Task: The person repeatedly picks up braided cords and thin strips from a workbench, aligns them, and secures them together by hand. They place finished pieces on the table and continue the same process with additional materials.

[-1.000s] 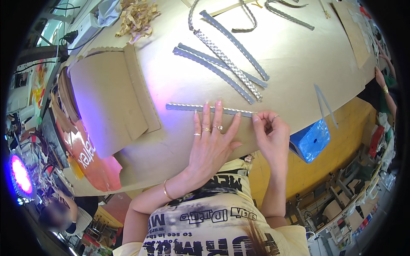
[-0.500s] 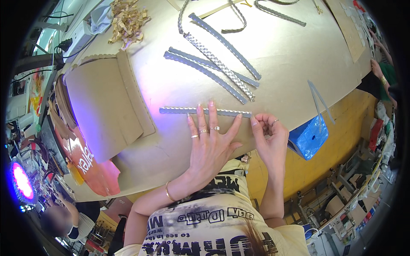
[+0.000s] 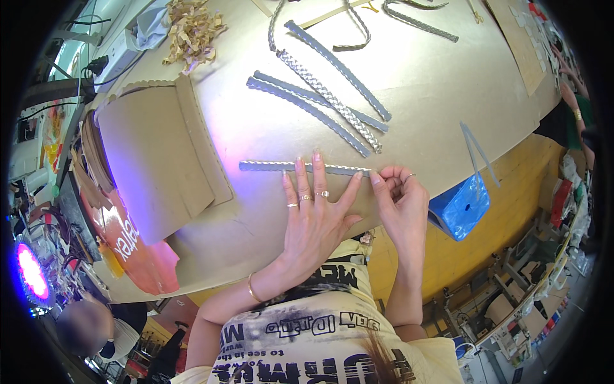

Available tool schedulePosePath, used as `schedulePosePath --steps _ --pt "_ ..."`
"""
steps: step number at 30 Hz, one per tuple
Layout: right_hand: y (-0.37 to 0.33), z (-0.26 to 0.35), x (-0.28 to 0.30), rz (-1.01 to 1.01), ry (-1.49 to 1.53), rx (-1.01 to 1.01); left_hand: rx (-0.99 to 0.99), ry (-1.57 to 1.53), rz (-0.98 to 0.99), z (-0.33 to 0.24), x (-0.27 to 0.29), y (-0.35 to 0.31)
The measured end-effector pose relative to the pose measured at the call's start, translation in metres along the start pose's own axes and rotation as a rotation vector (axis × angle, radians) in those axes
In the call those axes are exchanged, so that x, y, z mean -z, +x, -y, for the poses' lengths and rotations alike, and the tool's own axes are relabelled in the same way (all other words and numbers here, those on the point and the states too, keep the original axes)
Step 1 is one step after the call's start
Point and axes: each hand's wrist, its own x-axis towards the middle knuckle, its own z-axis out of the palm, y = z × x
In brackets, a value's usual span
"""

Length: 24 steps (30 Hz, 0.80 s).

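A narrow strip with a grey face and a pale braided edge point(image 3: 263, 166) lies across the table in front of me. My left hand point(image 3: 316, 208) rests on it, fingers spread and fingertips pressing along its length. At the strip's right end my right hand point(image 3: 401, 195) is closed in a pinch, thumb and forefinger on the tip and the other fingers curled. Beyond my hands lie similar grey strips point(image 3: 307, 114) point(image 3: 339, 70). A silvery braided strap point(image 3: 329, 99) crosses over one of them.
Brown panels point(image 3: 157, 160) are stacked at left, beside a red-orange sheet point(image 3: 150, 265). Tan scraps point(image 3: 192, 35) form a heap at the far left. Dark braided cords point(image 3: 425, 24) lie at the back. A blue container point(image 3: 462, 208) hangs by the table's right edge. Other people are at both sides.
My right hand has shifted slightly left along the strip's end. My left hand stays pressed in place. The people at the sides have moved a little.
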Motion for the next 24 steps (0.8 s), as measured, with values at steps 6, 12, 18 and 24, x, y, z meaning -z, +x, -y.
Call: schedulePosePath --steps 6,12,18,24 --pt "-0.001 -0.002 -0.001 0.029 -0.017 0.029 0.005 -0.042 0.006 0.002 -0.003 -0.001" --pt "-0.002 0.001 -0.001 0.019 -0.028 0.003 -0.011 -0.029 0.003 0.003 -0.004 -0.001" --pt "-0.001 0.003 -0.002 0.034 -0.055 0.027 -0.009 0.004 -0.003 0.002 -0.004 -0.001" --pt "-0.005 0.011 -0.002 0.084 -0.014 0.035 -0.002 0.025 -0.024 0.001 -0.005 -0.001"
